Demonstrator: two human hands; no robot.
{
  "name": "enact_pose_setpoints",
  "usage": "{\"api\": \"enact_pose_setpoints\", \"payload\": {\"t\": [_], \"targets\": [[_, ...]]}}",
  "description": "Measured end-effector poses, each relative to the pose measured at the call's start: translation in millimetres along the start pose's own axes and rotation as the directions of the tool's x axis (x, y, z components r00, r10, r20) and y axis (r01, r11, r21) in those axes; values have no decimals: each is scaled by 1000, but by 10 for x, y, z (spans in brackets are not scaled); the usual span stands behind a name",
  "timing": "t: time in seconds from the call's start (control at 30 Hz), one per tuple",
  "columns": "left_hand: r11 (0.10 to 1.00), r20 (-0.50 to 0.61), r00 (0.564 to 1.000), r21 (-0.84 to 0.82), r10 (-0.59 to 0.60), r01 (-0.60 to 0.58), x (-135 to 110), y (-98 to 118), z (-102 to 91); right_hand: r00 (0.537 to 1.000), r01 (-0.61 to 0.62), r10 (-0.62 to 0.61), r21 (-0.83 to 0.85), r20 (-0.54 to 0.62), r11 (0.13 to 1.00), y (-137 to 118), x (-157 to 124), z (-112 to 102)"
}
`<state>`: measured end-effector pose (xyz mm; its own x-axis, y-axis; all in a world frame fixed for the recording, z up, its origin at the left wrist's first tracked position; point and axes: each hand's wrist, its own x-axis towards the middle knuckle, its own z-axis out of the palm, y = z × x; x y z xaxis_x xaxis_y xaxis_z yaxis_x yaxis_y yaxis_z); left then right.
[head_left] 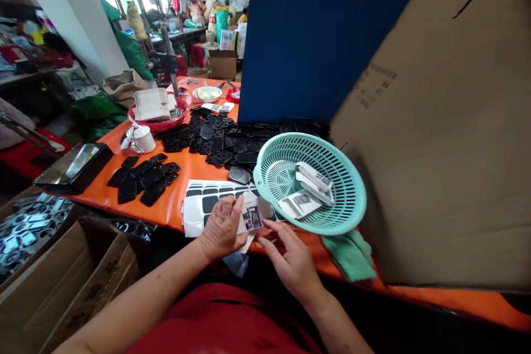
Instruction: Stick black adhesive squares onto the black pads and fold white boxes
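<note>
My left hand [224, 225] is closed on a small white printed box [251, 218] with pictures on its face, held over the table's front edge. The fingertips of my right hand [290, 254] are at the box's right end, thumb and forefinger a little apart; whether they touch it I cannot tell. Under and behind my left hand lie white sheets with black stickers [194, 215]. Just right of the sheets stands a mint-green plastic basket [352, 199], with several similar white boxes [305, 203] inside. Many black plates [224, 141] are heaped behind it.
A smaller pile of black plates [145, 177] lies left on the orange table [174, 207]. Behind it stand a white lidded pot [141, 139] and a red basket [157, 124]. A blue panel [315, 38] and a large cardboard sheet [448, 149] block the right. A green cloth [352, 257] hangs over the front edge.
</note>
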<state>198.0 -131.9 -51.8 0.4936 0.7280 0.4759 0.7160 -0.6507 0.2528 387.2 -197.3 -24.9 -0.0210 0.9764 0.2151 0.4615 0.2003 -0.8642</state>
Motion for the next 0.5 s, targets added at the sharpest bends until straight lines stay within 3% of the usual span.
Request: {"api": "enact_pose_setpoints", "payload": {"t": [0.1,0.2,0.37,0.5], "targets": [[999,15,1000,33,2,-3,-7,-14,-48,997,3,-6,-29,-75,1000,50,47,86],[994,20,999,100,35,-37,-50,-1,-131,990,-112,117,72,-73,991,36,62,190],[978,57,996,193,74,-84,-159,93,-273,935,-315,354,411,-19,855,-72,89,275],[966,61,994,235,93,-105,-194,194,-374,905,-402,420,460,68,792,-169,111,195]]}}
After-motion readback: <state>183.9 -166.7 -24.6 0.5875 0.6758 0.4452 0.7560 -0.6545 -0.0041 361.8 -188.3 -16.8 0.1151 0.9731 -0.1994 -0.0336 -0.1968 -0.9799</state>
